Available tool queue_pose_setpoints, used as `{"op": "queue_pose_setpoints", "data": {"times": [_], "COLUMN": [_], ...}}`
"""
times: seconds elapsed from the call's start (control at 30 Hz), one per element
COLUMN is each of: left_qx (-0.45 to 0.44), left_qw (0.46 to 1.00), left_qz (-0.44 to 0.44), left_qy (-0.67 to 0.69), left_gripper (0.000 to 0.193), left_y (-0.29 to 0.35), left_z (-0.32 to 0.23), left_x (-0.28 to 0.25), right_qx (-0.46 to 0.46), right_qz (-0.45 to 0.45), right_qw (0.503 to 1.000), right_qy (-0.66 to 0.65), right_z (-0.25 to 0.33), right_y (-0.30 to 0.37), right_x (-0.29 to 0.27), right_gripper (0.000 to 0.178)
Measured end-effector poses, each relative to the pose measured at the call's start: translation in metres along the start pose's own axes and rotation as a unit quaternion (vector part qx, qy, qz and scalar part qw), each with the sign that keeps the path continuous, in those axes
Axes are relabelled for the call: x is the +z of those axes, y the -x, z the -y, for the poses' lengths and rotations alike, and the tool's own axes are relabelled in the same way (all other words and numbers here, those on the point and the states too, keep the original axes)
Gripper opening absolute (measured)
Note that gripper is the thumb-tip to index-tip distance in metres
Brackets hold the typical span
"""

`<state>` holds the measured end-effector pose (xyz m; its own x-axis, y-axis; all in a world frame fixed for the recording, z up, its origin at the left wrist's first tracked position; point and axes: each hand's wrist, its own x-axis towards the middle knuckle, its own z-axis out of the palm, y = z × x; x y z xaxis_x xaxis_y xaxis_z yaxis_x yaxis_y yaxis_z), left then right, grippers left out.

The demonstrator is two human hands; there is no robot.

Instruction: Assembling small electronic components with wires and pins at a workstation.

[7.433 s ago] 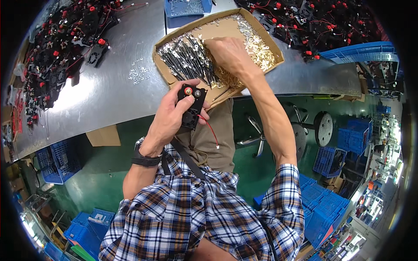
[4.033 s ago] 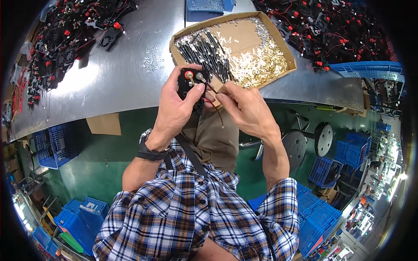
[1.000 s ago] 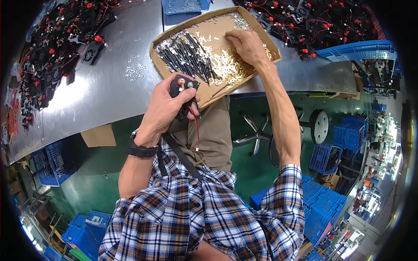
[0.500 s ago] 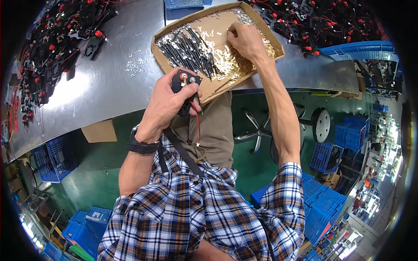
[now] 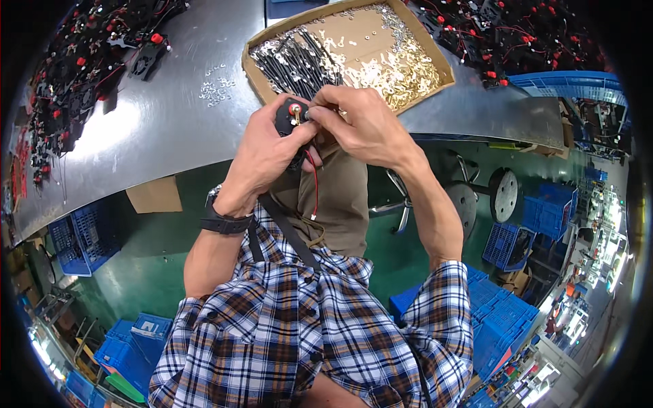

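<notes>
My left hand (image 5: 264,151) grips a small black plastic housing (image 5: 283,121) over my lap, at the table's edge. On its face is a red ring terminal (image 5: 294,109) with a brass-coloured tab at it. A red wire (image 5: 316,185) with a white plug hangs below. My right hand (image 5: 371,128) has thumb and forefinger pinched together at the housing's second post; whatever they hold is hidden. Beyond both hands lies a shallow cardboard tray (image 5: 358,28) with black leads (image 5: 289,66), brass-coloured lugs (image 5: 408,75) and small silver rings (image 5: 396,28).
Loose silver rings (image 5: 216,90) lie on the metal table (image 5: 173,136) left of the tray. Similar black parts with red caps are heaped at far left (image 5: 75,75) and far right. A blue basket (image 5: 571,83) stands at right. Crates (image 5: 503,306) and a stool (image 5: 503,195) are on the floor.
My right hand has come from the tray's right side back to the housing, its fingertips now at the second post. My left hand still holds the housing.
</notes>
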<state>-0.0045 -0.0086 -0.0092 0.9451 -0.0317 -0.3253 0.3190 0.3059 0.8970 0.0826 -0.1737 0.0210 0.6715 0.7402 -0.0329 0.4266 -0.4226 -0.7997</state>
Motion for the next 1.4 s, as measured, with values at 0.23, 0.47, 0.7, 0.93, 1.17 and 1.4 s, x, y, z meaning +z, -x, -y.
{"op": "queue_pose_setpoints", "data": {"times": [0.23,0.47,0.7,0.93,1.17,1.4], "left_qx": [0.002,0.007,0.026,0.015,0.003,0.001], "left_qw": [1.000,1.000,0.999,0.999,1.000,0.999], "left_qz": [-0.017,-0.015,-0.022,-0.013,-0.005,-0.001], "left_qy": [-0.011,-0.018,-0.033,-0.050,-0.030,-0.042], "left_gripper": [0.020,0.020,0.020,0.022,0.023,0.027], "left_y": [0.001,-0.001,0.001,0.001,0.001,0.000], "left_z": [0.002,0.004,0.002,0.003,0.001,0.002], "left_x": [0.000,-0.001,-0.002,-0.002,-0.001,-0.002], "right_qx": [0.026,-0.178,-0.252,-0.270,-0.218,-0.225], "right_qz": [-0.014,-0.135,-0.089,-0.069,-0.101,-0.090], "right_qw": [0.999,0.953,0.896,0.874,0.942,0.916], "right_qy": [0.045,0.203,0.355,0.399,0.235,0.321], "right_z": [-0.003,-0.007,-0.003,-0.012,-0.019,-0.014], "right_y": [-0.004,0.009,0.008,-0.002,0.003,0.011], "right_x": [0.005,0.026,0.018,0.016,0.019,0.021], "right_gripper": [0.018,0.016,0.026,0.008,0.011,0.024]}}
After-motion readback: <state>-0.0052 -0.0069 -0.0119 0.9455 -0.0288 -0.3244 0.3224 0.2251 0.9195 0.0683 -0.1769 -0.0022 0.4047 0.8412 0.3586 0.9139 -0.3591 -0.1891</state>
